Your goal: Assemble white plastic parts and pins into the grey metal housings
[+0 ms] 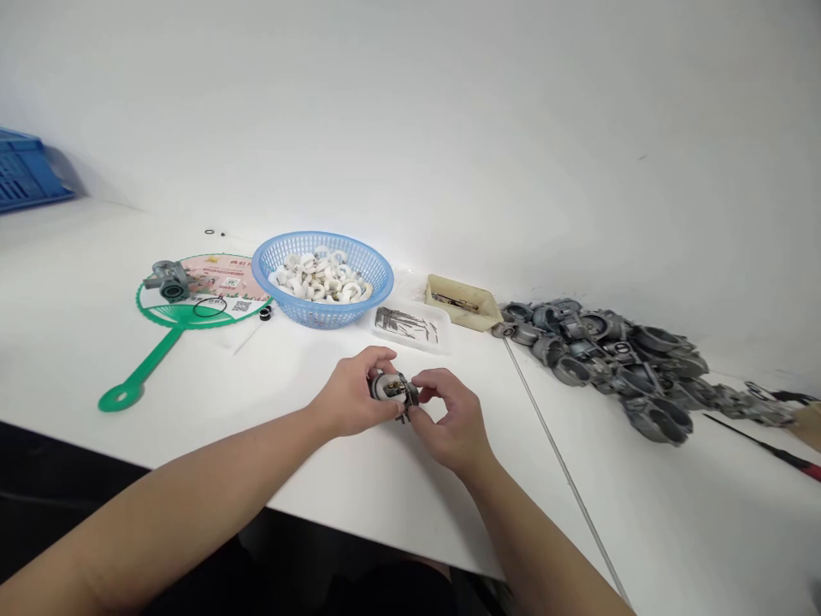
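A small metal part with a white round insert (390, 387) is held above the white table, between both hands. My left hand (356, 395) wraps round its left side, with the thumb along the lower edge. On the other side, my right hand (450, 419) pinches the part's right end between thumb and fingers. Brass-coloured bits show in the middle of the insert. Beyond the hands are a blue basket (314, 317) of white rings (321, 275) and a clear tray (418, 344) holding thin dark pins (401, 323).
A green-edged fan (147, 364) lies at the left with a metal part (170, 282) on it. A cream tray (484, 310) stands at the back, beside a pile of grey metal castings (593, 342). A blue crate (29, 171) is far left; a red-handled tool (795, 460) lies right.
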The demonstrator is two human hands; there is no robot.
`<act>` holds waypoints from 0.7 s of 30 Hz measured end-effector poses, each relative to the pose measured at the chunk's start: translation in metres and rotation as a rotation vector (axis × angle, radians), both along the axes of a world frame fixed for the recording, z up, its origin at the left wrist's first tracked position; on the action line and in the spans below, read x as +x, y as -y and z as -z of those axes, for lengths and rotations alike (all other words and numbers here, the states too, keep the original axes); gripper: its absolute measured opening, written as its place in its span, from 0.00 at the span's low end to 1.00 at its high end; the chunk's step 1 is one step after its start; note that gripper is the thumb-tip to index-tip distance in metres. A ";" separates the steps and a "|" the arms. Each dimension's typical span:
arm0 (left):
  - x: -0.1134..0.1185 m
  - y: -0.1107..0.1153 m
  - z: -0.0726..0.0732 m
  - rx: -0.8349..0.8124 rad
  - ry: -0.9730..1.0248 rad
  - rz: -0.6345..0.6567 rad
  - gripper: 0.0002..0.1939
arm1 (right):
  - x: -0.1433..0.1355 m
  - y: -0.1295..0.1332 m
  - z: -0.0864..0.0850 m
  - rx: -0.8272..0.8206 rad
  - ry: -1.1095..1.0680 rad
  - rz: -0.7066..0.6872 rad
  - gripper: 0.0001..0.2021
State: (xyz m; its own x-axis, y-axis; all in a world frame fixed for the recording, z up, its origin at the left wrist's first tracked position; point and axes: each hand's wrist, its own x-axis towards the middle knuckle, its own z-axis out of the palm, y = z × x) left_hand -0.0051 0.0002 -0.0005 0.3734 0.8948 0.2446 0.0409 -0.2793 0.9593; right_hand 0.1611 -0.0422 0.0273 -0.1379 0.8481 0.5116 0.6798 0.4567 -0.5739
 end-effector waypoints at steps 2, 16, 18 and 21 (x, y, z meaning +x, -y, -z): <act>0.000 0.000 -0.001 0.004 0.004 0.003 0.31 | 0.002 -0.002 0.000 -0.004 -0.018 -0.045 0.12; 0.003 -0.001 -0.002 -0.003 0.037 0.020 0.31 | 0.011 -0.012 0.007 -0.081 -0.124 -0.122 0.14; 0.003 -0.001 -0.003 -0.013 0.040 0.019 0.31 | 0.011 -0.011 0.007 -0.067 -0.120 -0.119 0.14; 0.003 0.000 -0.003 -0.020 0.051 0.020 0.31 | 0.010 -0.011 0.008 -0.057 -0.116 -0.102 0.14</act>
